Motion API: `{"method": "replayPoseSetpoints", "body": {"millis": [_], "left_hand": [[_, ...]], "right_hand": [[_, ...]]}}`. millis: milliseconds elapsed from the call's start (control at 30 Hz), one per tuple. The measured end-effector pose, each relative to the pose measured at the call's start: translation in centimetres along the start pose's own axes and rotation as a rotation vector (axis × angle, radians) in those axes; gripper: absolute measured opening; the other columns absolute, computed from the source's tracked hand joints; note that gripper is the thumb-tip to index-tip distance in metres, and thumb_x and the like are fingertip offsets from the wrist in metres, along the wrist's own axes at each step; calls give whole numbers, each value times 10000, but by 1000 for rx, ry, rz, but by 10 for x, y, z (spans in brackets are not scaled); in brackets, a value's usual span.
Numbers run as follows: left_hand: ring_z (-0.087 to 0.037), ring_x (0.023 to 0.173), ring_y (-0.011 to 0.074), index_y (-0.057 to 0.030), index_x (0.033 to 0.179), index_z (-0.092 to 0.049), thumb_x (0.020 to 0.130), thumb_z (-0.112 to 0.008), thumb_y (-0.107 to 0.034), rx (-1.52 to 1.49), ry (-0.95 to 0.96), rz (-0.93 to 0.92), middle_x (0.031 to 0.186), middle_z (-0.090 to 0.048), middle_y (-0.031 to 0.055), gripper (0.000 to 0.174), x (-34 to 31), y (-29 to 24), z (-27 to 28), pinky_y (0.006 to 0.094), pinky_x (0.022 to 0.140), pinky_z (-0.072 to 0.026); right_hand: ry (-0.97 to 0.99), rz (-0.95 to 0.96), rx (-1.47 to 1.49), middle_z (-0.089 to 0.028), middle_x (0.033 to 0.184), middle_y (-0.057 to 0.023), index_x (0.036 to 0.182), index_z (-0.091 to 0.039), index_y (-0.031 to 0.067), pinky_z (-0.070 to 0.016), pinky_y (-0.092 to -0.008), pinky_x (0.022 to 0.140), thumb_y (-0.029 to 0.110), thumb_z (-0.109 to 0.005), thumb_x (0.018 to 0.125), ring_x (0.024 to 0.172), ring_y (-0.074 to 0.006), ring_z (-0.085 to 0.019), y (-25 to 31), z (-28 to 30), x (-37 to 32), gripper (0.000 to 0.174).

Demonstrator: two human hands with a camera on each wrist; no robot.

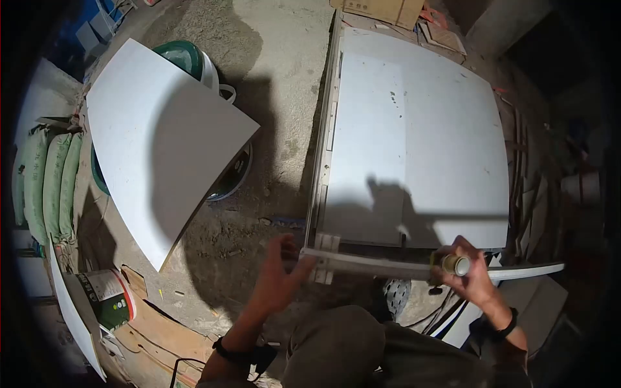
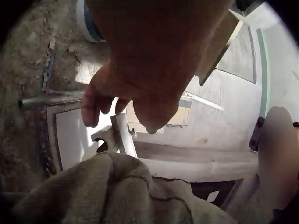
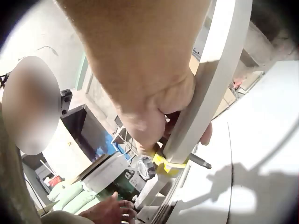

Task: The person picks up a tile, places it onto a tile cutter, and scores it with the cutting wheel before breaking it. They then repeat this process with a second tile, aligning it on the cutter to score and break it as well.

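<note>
A long white bar (image 1: 381, 265) runs across in front of my knees, with a short white crosspiece (image 1: 326, 258) near its left end. My right hand (image 1: 475, 278) grips the bar towards its right part, beside a round brass-coloured knob (image 1: 456, 265). In the right wrist view a yellow fitting (image 3: 166, 165) sits round the bar, and a dark pointed rod (image 3: 201, 161) juts from it. My left hand (image 1: 278, 278) is at the bar's left end, fingers loosely bent and apart, thumb near the end. The left wrist view shows that hand (image 2: 105, 93) with nothing in its fingers.
To the right ahead lie large white boards (image 1: 446, 142) with dark specks. Another white board (image 1: 142, 129) rests on buckets (image 1: 178, 58) at the left. Green sacks (image 1: 52, 181), a paint bucket (image 1: 107, 297) and a cardboard box (image 1: 381, 10) stand around the dusty floor (image 1: 284, 58).
</note>
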State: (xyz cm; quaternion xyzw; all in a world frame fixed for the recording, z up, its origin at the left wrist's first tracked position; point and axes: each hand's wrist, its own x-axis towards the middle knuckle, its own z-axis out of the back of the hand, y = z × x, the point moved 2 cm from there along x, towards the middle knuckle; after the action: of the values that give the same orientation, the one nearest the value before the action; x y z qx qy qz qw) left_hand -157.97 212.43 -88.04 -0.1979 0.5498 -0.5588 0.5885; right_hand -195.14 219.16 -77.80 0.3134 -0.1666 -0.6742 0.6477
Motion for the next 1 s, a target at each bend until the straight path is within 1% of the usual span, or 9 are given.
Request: {"method": "replayPoseSetpoints", "body": {"millis": [67, 100, 167, 267, 400, 567, 667, 833, 1000], "left_hand": [[-581, 1075, 161, -2, 1433, -485, 1027, -632, -339, -233, 103, -1, 1201, -612, 95, 549, -13, 23, 5, 356, 894, -517], [-581, 1075, 161, -2, 1433, -485, 1027, -632, -339, -232, 99, 0, 1201, -612, 95, 549, -21, 24, 10, 356, 894, -517], [-588, 1083, 155, 13, 1410, -549, 1013, -651, -349, -252, 260, 222, 1182, -655, 106, 546, -39, 25, 16, 343, 917, -499], [-609, 1048, 154, 21, 1345, -619, 998, -673, -360, -261, 148, 335, 1152, -672, 107, 518, -57, 30, 11, 331, 914, -493], [-631, 1002, 156, 25, 1323, -636, 990, -687, -359, -252, 159, 315, 1123, -686, 102, 511, -58, 83, -6, 327, 902, -502], [-642, 1014, 189, 40, 1266, -676, 973, -682, -331, -478, 99, 501, 1131, -713, 119, 472, -54, 109, -33, 352, 923, -502], [-631, 1019, 177, 33, 1251, -685, 985, -670, -304, -571, 74, 512, 1117, -707, 104, 429, -47, 127, -41, 341, 919, -495], [-622, 1014, 160, 22, 1234, -692, 996, -664, -286, -557, 34, 483, 1116, -704, 87, 391, -39, 125, -40, 325, 907, -490], [-621, 1024, 156, 23, 1245, -688, 995, -675, -287, -549, 42, 548, 1129, -708, 80, 399, -35, 106, -36, 323, 920, -488]], "right_hand": [[73, 138, -73, -613, 865, -96, 1079, -718, 50, -552, -377, 629, 228, -901, 788, 771, -266, -640, -16, -33, -14, 387], [81, 221, -21, -606, 874, -92, 1080, -721, 56, -549, -377, 627, 229, -918, 763, 774, -258, -635, -28, -54, -20, 411], [96, 198, 84, -590, 913, -86, 1089, -728, 81, -544, -367, 633, 221, -946, 718, 793, -244, -631, -21, -72, -28, 452], [24, 221, 114, -587, 951, -91, 1111, -738, 106, -543, -362, 640, 229, -948, 713, 795, -243, -631, -31, -102, -42, 466], [50, 173, 84, -581, 1027, -105, 1109, -761, 127, -570, -349, 683, 195, -933, 716, 817, -232, -650, -29, -121, -52, 435], [120, 123, 89, -591, 1072, -128, 1121, -756, 95, -592, -360, 719, 179, -911, 741, 890, -233, -699, -40, -134, -68, 419], [120, 76, 110, -610, 1115, -149, 1141, -747, 79, -597, -387, 747, 194, -902, 763, 937, -269, -712, -44, -141, -69, 424], [115, 93, 145, -652, 1172, -159, 1151, -737, 54, -588, -403, 838, 212, -889, 791, 980, -327, -712, -43, -145, -64, 422], [187, 37, 261, -685, 1126, -145, 1194, -713, 43, -583, -413, 849, 239, -874, 813, 1004, -318, -715, -53, -145, -56, 458]]}}
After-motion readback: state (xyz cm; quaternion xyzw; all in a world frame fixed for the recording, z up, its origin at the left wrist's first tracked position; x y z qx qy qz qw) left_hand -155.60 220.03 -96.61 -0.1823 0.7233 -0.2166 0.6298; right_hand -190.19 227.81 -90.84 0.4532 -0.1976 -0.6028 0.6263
